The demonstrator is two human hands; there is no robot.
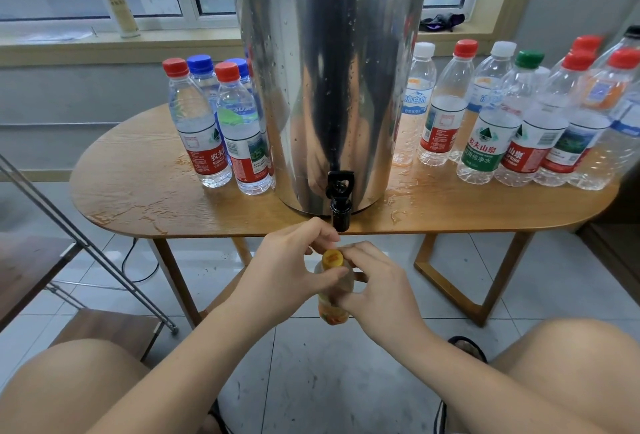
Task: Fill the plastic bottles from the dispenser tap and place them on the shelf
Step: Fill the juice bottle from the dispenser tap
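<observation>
Knees (571, 364) sit low in front. Past them, a wet desk (138, 191) holds a big shiny dispenser (329, 70) with bottles (242, 142) on both sides. Below its tap (340, 205), the left grip (287, 271) and right grip (381, 284) both curl round a small bottle (334, 312) with a yellow cap (333, 257).

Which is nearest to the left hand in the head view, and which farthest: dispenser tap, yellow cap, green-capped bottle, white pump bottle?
From the left hand:
1. yellow cap, pinched in its fingers, atop the small bottle that the right hand grips.
2. dispenser tap, just above.
3. green-capped bottle, on the table, right.
4. white pump bottle, on the windowsill, left.
</observation>
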